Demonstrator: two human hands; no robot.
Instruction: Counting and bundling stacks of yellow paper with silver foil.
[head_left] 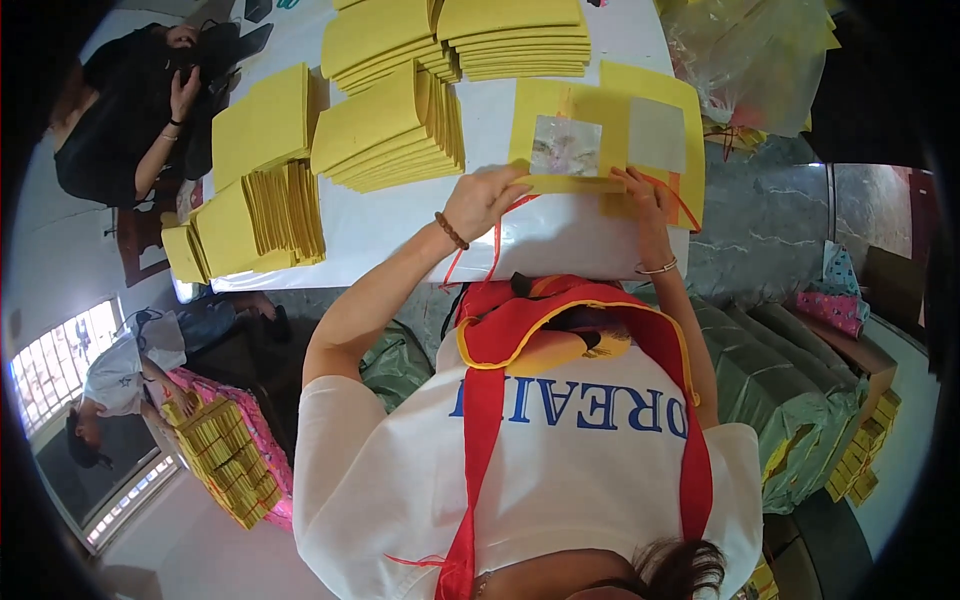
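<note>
A yellow paper sheet with silvery square patches lies at the near right part of the table. Along its near edge a narrow strip is folded up, stretched between my hands. My left hand, with a beaded bracelet on the wrist, is closed on the strip's left end. At the strip's other end, my right hand pinches the paper between thumb and fingers. Red string hangs below the left hand, and more red string shows beside the right hand. Whatever lies under the fingertips is hidden.
Stacks of folded yellow paper cover the table's left and far side. A clear plastic bag is at the far right corner. Green wrapped bundles stand at right. Two other people are at left, one near a crate of yellow bundles.
</note>
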